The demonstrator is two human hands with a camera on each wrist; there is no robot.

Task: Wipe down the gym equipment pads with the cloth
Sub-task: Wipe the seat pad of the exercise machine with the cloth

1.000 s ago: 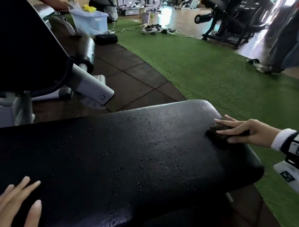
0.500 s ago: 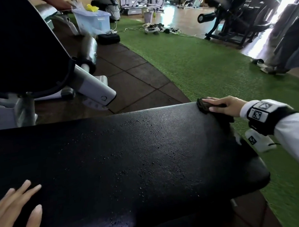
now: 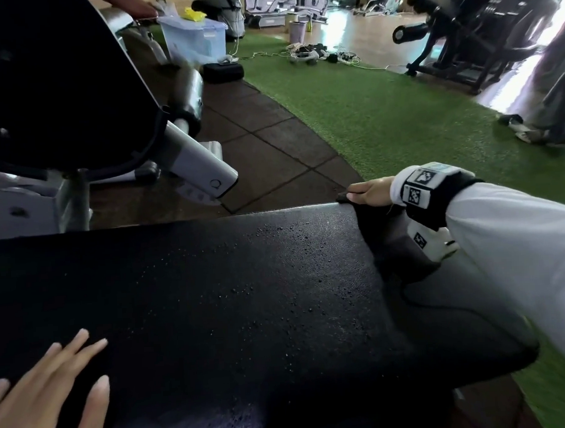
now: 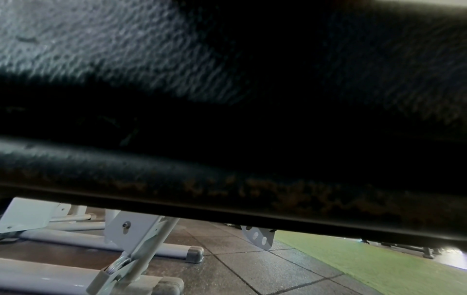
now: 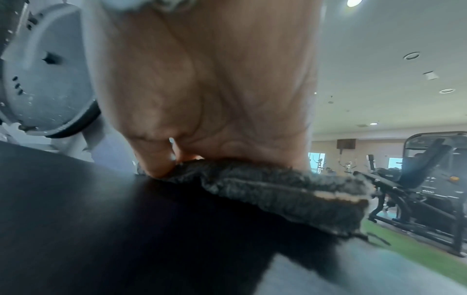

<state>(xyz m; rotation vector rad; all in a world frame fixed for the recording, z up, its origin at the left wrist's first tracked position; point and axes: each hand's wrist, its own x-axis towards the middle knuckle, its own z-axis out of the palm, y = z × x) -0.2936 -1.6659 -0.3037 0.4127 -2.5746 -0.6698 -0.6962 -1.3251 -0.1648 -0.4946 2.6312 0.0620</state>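
1. Head view: square black-and-white code markers sit on the wrist band (image 3: 432, 194). The right hand (image 3: 372, 192), fingers stretched out, presses the dark cloth (image 3: 342, 198) onto the padded surface (image 3: 213, 297) at its far right corner. 1 s ago both were nearer, at its right end. The left hand (image 3: 40, 402) stays flat and empty at near left.
2. Left wrist view: the padded surface's edge (image 4: 227, 169) above a white frame (image 4: 141, 249).
3. Right wrist view: the palm (image 5: 215, 89) bears down on the fuzzy cloth (image 5: 278, 193) beneath it.

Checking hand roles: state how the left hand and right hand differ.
The left hand lies bare, fingers spread; the right hand presses the cloth. The left hand sits at the pad's near edge, the right hand at its far corner. Both are on the same pad.
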